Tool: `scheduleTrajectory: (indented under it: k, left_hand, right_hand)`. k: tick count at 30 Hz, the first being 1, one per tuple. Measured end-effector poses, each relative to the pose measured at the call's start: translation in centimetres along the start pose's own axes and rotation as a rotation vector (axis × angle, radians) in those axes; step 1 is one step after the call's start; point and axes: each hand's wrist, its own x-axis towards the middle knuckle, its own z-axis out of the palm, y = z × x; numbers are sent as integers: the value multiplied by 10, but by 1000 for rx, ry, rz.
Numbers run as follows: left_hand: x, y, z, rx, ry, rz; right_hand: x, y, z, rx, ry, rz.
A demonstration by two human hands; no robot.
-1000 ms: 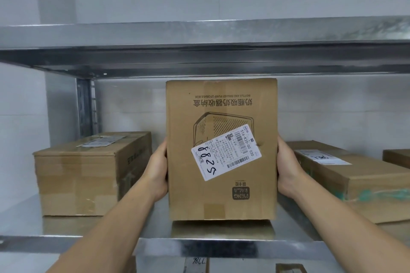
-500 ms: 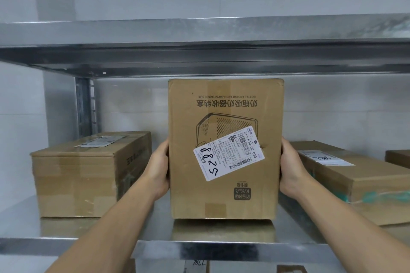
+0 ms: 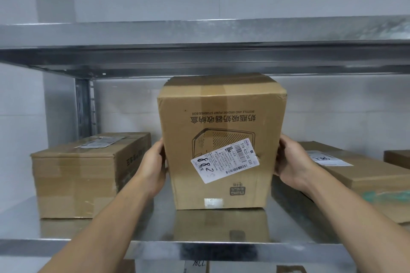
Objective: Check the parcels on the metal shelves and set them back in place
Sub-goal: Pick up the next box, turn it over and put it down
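- Change first: half a second ago the tall box stood straight with only its front facing us. Now its top leans toward us, so the taped top flap shows.
- Its lower front edge looks to be touching the shelf, dead centre of the frame, with its reflection right underneath.
- Our left hand grips the box's left side and our right hand grips its right side. Thumbs are on the front corners and the fingers wrap round behind, out of sight.
- Our guess is we're mid-check, tipping it to look over the top and the white label stuck crooked on the front. It isn't back in place until it stands flat again.
- Count time: four parcels on this level.
  - the tall box
  - a wide box at middle left
  - a flat box at middle right
  - a sliver of another box at the right edge
- Three white labels are visible, one each on the tall, wide and flat boxes.
- Two metal levels are in view, ours and the upper shelf. Scraps of more stuff peek out along the bottom edge, too cut off to count.
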Motion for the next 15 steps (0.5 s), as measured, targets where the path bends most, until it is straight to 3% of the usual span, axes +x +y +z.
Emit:
scheduleTrajectory:
  k: [15]
  left_hand:
    - [-20, 29, 1, 56, -103, 14]
  right_hand:
    - [0, -4, -11, 23, -102, 7]
